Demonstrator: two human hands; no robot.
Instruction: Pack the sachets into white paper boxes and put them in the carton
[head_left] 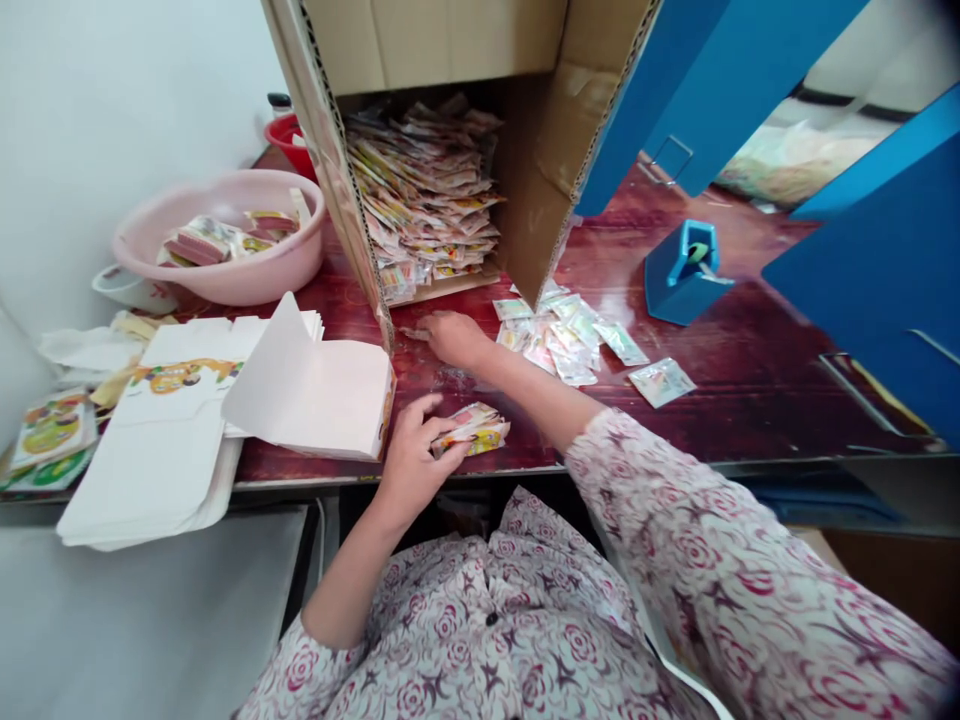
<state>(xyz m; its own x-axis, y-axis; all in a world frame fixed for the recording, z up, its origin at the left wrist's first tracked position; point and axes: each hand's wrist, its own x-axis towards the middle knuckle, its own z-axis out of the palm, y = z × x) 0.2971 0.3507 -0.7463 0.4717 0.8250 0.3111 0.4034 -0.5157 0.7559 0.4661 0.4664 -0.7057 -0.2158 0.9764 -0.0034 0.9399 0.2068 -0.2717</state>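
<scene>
On the red surface (757, 400), clasped packets (484, 430) in left hand (414, 452), likely to align them; set right hand (448, 338) near carton (472, 40), grip unclear.

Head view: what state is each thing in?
Cardboard box: open at the front, part-filled with packets
White carton: folded into shape, one flap raised
Flat cartons: unfolded, stacked
Pink basin: open, holding packs
Loose packets: scattered in a heap
Packet bundle: gripped at one end by the left hand
Blue dispenser: standing on the table
</scene>
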